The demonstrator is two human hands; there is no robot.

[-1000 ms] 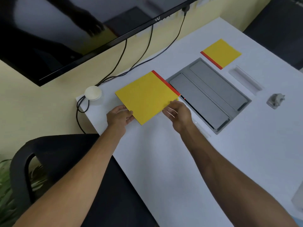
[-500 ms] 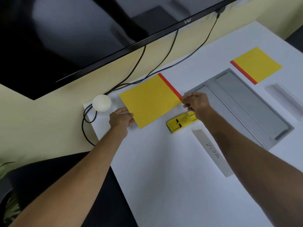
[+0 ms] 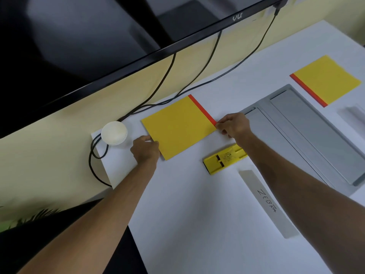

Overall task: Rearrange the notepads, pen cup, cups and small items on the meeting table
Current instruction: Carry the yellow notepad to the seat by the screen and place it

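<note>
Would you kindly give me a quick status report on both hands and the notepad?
Left hand and right hand pinch opposite corners of the near yellow notepad. Pad flat on the table. White cup stack and cables close by.

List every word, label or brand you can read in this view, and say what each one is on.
"VU": brand mark on the lower bezel of the black screen.
"ZEBRA": handwritten, running lengthwise on the grey strip lying on the white table.
Small label in the middle of the yellow flat item: too small and blurred to read.
Neither yellow notepad, the near one or the far one, shows any text.
</note>
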